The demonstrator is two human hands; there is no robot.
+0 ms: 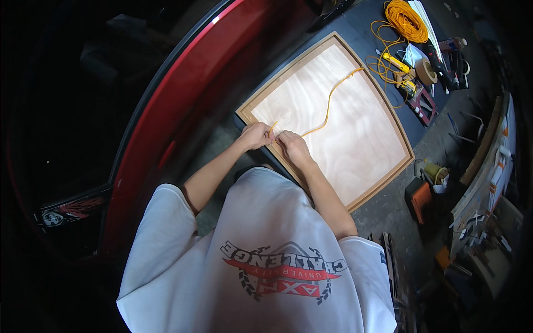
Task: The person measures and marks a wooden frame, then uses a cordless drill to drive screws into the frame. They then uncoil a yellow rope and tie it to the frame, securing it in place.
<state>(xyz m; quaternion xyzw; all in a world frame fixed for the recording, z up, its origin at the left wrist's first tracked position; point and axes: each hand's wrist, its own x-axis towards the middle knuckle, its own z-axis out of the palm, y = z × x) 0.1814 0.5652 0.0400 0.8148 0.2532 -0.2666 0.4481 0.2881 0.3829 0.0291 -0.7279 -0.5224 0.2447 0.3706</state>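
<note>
A shallow wooden frame [401, 126] with a pale plywood panel [355, 144] inside it lies in front of me. One orange cord [328, 105] crosses the panel from the frame's far edge down to my hands. My left hand [256, 135] is closed on the cord near the frame's near-left edge, and a short free end sticks up beside its fingers. Close beside it, my right hand [292, 147] has its fingers pinched on the cord at the same edge. How the cord runs between the fingertips is hidden.
The frame rests on a dark table [355, 28]. At its far right lie a coil of orange cord [406, 21], a tape roll [426, 72], a yellow-handled tool [395, 62] and other tools. A red car [183, 72] stands close on the left. Boards and boxes fill the right side.
</note>
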